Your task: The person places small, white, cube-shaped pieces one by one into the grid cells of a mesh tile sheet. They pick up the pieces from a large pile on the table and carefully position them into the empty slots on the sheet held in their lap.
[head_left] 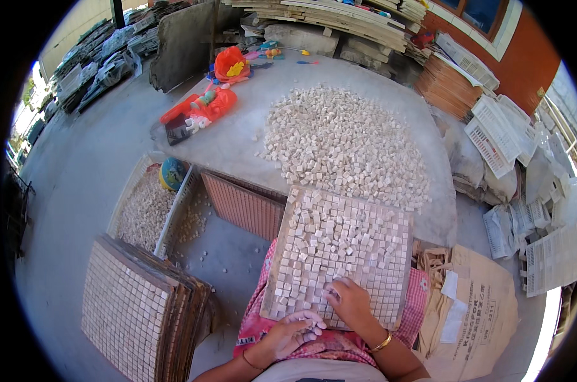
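Note:
A square grid board (365, 280) rests on my lap and against the table edge. Small pale stone cubes fill many of its cells in rows, and loose stone cubes (327, 232) lie scattered on top. My right hand (351, 304) is over the lower middle of the board, its fingertips curled together at the cubes; whatever is between them is hidden. Just off the board's lower edge, my left hand (296, 332) is cupped with its dusty fingers curled in. I cannot make out what lies inside it.
A big heap of stone cubes (346, 140) covers much of the table (237, 143) beyond the board. At left stand a crate (183, 204) of small stones and stacked filled boards (126, 305). Red plastic bags (218, 102) lie on the table; flattened sacks (479, 305) are at right.

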Motion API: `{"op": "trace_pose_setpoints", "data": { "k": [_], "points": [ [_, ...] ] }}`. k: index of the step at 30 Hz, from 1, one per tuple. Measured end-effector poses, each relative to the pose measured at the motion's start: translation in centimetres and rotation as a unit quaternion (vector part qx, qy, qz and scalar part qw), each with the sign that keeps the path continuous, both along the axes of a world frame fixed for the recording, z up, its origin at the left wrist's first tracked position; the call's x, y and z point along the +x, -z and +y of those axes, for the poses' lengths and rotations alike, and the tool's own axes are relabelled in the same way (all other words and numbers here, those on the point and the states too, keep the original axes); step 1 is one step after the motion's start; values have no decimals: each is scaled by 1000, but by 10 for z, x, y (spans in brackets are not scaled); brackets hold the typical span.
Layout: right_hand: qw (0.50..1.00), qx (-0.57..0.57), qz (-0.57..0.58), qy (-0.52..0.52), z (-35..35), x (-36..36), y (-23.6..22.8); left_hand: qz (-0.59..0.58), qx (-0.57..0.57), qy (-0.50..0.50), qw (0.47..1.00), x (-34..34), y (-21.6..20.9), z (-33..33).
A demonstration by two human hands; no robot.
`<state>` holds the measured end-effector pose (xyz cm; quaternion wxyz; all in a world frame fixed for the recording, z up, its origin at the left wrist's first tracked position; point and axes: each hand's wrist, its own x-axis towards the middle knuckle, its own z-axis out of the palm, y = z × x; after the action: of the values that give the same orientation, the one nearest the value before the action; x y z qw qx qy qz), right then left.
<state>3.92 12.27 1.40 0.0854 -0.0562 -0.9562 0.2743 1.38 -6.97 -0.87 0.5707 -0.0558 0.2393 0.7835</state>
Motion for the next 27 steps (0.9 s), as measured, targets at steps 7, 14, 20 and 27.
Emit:
{"op": "trace_pose_setpoints", "data": {
  "k": [7, 14, 20, 27],
  "points": [
    [998, -10, 42, -40, -2, -9, 0, -12, -11, 8, 1000, 1, -7, -4],
    [994, 27, 23, -106, -23, -22, 6, -31, -9, 4, 999, 4, -5, -13],
    [996, 25, 35, -78, -26, -36, 2, -25, -18, -8, 999, 8, 6, -15],
    [996, 3, 50, -73, -28, -52, -1, -32, 55, 2, 998, 3, 4, -17]
  ]
}}
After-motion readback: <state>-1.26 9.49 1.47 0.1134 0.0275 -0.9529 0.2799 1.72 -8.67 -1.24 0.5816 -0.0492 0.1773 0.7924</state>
